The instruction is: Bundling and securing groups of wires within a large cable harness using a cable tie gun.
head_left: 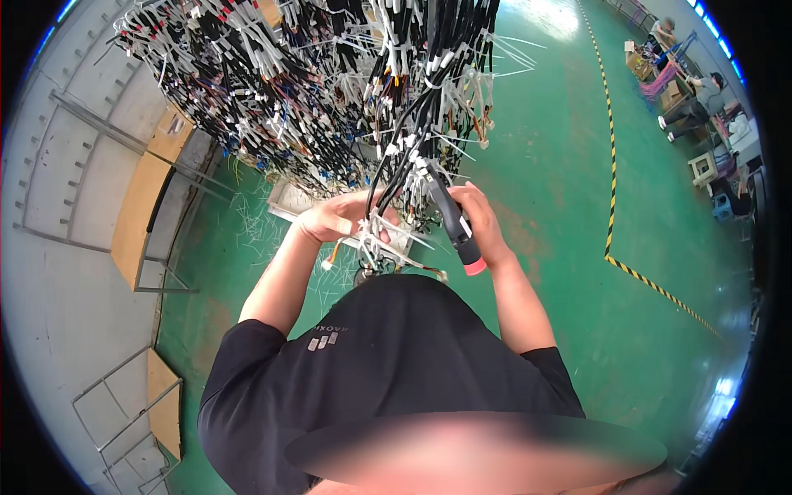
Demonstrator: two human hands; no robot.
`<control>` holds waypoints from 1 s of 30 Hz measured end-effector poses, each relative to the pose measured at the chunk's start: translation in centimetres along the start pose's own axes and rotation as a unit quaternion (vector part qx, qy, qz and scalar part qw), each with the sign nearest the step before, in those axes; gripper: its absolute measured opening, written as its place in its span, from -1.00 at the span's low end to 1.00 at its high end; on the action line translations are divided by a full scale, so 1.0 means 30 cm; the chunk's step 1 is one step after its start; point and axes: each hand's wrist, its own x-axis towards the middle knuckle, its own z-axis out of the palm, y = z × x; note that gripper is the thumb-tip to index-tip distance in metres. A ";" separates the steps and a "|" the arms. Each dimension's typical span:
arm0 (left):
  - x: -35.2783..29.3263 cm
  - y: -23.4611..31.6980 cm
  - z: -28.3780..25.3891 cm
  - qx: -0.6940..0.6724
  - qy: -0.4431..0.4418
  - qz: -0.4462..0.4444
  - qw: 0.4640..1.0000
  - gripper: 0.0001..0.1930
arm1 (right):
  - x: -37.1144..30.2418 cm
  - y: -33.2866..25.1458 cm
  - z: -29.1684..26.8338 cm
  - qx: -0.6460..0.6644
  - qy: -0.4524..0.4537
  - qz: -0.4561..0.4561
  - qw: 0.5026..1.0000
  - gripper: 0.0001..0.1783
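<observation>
- The wire harness mass, a dense hanging tangle of black and white cables bound with white zip ties, is seen filling the upper middle of the view, above and in front of both hands.
- The green floor is spread beneath everything, and it is crossed at the right by a yellow-and-black striped line.
- A black T-shirt is worn by the person, whose forearms are raised toward the cables.
- Wooden-topped metal frames are stood along the grey wall at the left.
- Other people are seated at work far off at the upper right, well apart from the hands.
- The left hand is closed around a bundle of cables at the lower end of the harness, with loose white zip-tie tails sticking out just beside it.
- The right hand is clenched around a cutting tool with a black body and a pink handle end, held tilted with its tip pointed up toward the bundle.
- Cut white tie ends are scattered on the floor under the harness.
</observation>
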 end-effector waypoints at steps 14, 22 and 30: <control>-0.016 -0.245 -0.071 0.287 0.258 0.008 0.922 -0.52 | -0.044 -0.039 -0.020 0.195 -0.106 0.240 0.945 -0.55; -0.073 -0.333 -0.154 0.159 0.185 0.095 0.965 -0.75 | 0.004 -0.132 -0.044 0.229 -0.200 0.190 0.933 -0.52; -0.092 -0.282 -0.079 0.156 0.244 0.062 0.955 -0.88 | 0.078 -0.199 -0.009 0.212 -0.255 0.157 0.930 -0.57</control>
